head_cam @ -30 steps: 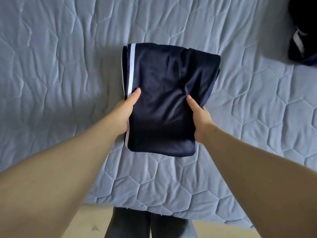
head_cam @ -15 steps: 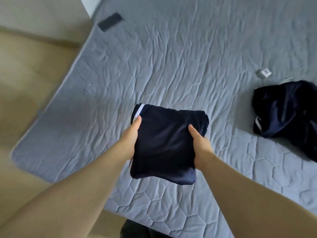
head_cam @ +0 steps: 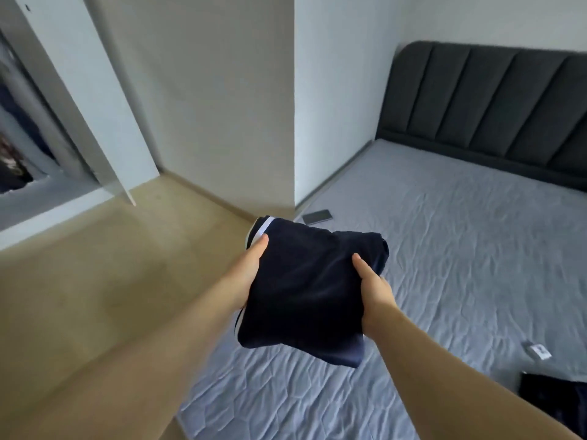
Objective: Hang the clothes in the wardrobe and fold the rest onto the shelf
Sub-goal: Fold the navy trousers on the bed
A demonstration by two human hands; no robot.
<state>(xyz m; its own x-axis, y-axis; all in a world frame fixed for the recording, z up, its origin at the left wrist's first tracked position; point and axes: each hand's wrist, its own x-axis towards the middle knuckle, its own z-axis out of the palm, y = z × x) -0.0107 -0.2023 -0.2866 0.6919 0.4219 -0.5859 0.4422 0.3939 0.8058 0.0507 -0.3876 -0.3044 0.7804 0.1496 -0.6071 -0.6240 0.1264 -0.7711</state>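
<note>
Both hands are grasping the folded navy garment (head_cam: 308, 290), thumbs on top: left hand (head_cam: 249, 274) on its white-striped edge, right hand (head_cam: 373, 289) on the opposite side. It's held up off the bed (head_cam: 460, 249), over the bed's floor-side edge. A phone (head_cam: 316, 216) lies on the bed's corner, and another dark garment (head_cam: 552, 398) lies further along the bed.

Folded navy garment (head_cam: 305, 290), held midair

No legible text (tag (head_cam: 539, 350) blurred)
</note>
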